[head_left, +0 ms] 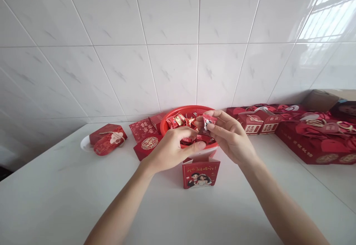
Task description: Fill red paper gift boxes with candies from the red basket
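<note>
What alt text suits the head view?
The right hand pinches a shiny wrapped candy over a red basket of sweets, the left hand beside it; a small open red box stands in front.

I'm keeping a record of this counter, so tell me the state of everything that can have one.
Right hand: closed on a wrapped candy
Left hand: thumb and fingers apart
Front box: upright, top open
Red basket: uncovered, holding wrapped candies
White dish: partly covered
Twin small boxes: upright, shut
Cardboard box: cannot tell
</note>
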The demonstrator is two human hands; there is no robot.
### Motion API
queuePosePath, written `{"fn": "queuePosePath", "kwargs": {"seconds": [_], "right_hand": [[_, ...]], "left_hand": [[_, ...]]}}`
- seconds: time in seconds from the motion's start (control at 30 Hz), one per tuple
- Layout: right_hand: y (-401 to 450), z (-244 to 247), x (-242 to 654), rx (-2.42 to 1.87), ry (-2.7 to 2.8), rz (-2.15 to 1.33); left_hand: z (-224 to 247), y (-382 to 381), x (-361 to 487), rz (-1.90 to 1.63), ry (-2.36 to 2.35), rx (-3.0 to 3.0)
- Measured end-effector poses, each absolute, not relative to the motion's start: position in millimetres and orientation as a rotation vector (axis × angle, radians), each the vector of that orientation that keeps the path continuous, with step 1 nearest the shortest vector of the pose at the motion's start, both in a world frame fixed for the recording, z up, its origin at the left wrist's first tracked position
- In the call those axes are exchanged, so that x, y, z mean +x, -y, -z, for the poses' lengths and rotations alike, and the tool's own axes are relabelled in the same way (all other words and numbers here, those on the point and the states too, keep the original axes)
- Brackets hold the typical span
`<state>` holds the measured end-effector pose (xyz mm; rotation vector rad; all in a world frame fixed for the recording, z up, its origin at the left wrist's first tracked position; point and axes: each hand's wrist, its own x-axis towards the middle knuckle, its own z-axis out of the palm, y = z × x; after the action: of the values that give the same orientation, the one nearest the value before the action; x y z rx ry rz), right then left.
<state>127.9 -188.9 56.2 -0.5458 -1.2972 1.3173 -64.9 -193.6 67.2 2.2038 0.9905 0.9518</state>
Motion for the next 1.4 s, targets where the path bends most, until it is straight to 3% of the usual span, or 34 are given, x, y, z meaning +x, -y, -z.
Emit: {"fn": "queuePosePath", "kwargs": {"seconds": [0.3, 0.57, 0.93, 1.4], "right_hand": [[197, -58, 125, -0.629, 1.453, -1.097], [201, -68, 134, -0.654, 1.688, -0.916], [196, -60, 134, -0.595, 1.465, -1.186], [201, -64, 132, -0.728, 1.666, -0.834]], "left_hand": [[-63, 192, -62, -1.149, -0.816, 2.076], [-67, 198, -65, -1.04, -0.849, 2.068], [-68, 200, -67, -1.033, -0.784, 2.012], [-68, 196, -61, -1.144, -0.68, 1.758]]}}
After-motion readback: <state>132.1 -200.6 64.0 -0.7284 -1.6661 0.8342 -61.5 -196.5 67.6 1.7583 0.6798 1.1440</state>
